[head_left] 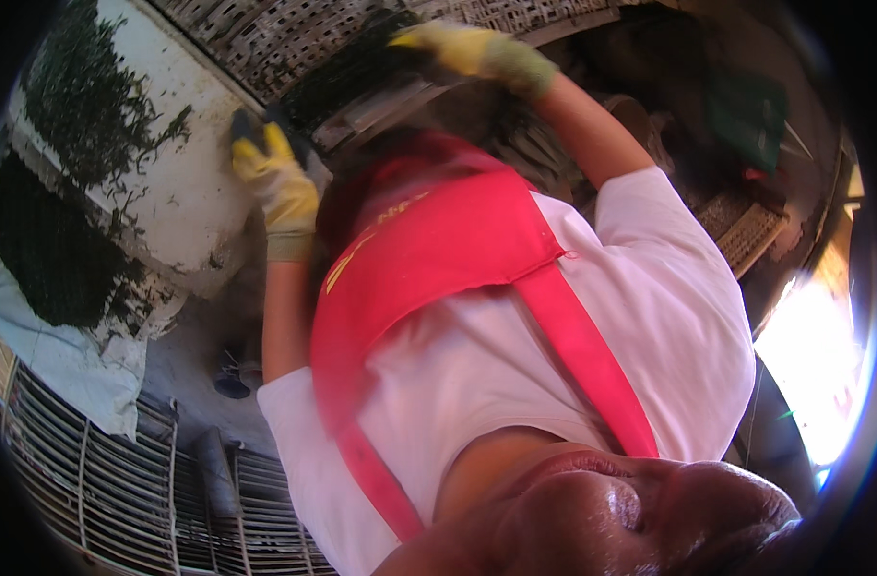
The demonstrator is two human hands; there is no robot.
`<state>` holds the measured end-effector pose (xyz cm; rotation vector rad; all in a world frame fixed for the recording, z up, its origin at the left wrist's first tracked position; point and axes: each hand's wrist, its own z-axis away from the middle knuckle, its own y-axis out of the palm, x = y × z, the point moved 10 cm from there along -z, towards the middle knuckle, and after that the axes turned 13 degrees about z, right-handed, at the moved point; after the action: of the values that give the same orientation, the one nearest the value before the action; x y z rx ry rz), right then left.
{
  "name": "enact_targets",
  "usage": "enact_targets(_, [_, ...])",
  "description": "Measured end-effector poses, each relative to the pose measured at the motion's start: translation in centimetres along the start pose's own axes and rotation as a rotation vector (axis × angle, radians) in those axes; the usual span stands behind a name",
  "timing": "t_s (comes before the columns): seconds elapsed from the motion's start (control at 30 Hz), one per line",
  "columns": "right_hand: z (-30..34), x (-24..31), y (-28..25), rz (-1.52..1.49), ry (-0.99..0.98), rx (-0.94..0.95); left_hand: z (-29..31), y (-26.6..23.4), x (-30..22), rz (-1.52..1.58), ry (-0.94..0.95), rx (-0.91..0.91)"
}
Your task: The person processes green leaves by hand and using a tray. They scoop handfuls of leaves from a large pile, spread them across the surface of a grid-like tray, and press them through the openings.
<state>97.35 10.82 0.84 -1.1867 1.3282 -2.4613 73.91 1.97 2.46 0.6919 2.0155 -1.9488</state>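
Both my hands wear yellow work gloves with grey-green cuffs. My left hand (275,182) has its fingers apart, their dark tips at the edge of a white work surface (194,163). Nothing shows in its grip. Blurred by motion, my right hand (458,50) reaches over a heap of dark green leaves (362,65) at the far side. One of its fingers points left, but the others are smeared or hidden. The heap lies between a perforated, woven-looking panel (314,34) and a pale ledge (381,113) in front of my red apron (448,240).
More dark green shredded leaves (83,106) are scattered on the white surface, with a denser dark pile (50,245) nearer me. A white cloth (74,346) hangs above a metal-barred rack (83,470) at lower left. A green thing (748,115) is at far right.
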Motion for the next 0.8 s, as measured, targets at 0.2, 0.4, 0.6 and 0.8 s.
enact_targets(0.2, [-0.1, 0.3, -4.8, -0.361, 0.308, -0.084, 0.1, 2.5, -3.0, -0.225, 0.108, 0.365])
enact_targets(0.4, [1.0, -3.8, -0.4, 0.479, 0.435, 0.137, -1.7, 3.9, -2.6, -0.347, 0.091, 0.419])
enact_targets(0.6, [1.2, 0.8, -3.5, 0.197, 0.059, 0.010, 0.0, 4.3, 0.5, -0.231, 0.142, 0.249])
enact_targets(0.8, [-3.8, -3.0, 5.1, -0.231, 0.177, -0.051, -0.2, 0.9, -1.3, 0.177, 0.373, -0.198])
